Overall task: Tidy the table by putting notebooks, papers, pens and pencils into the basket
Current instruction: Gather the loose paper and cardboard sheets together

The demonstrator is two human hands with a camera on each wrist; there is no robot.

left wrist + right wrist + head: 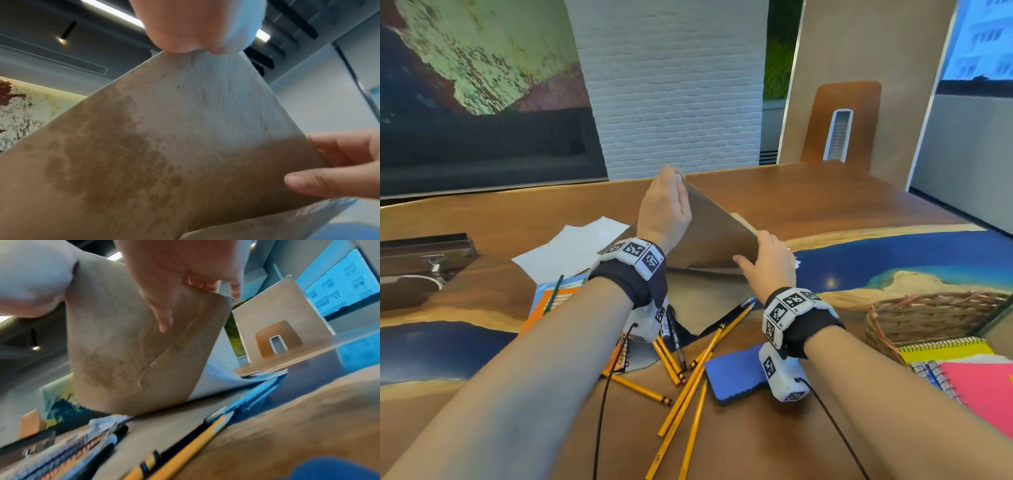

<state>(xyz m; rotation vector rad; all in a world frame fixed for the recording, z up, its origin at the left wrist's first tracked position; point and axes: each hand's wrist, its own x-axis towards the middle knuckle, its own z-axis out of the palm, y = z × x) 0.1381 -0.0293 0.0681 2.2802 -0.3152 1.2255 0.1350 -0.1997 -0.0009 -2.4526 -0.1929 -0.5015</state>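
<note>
- A white paper sheet lies flat at the left, beside an orange notebook with a green pencil across it.
- The left hand pinches the top corner of a brown paper sheet, thumb and fingers closed on its edge, lifting it off the table.
- Yellow pencils and a black pen lie scattered below the raised sheet.
- The right hand grips the sheet's right edge, thumb in front, fingers curled behind.
- The wicker basket stands well to the right, holding spiral notebooks; the right hand is nearer, so the sheet probably needs carrying rightward.
</note>
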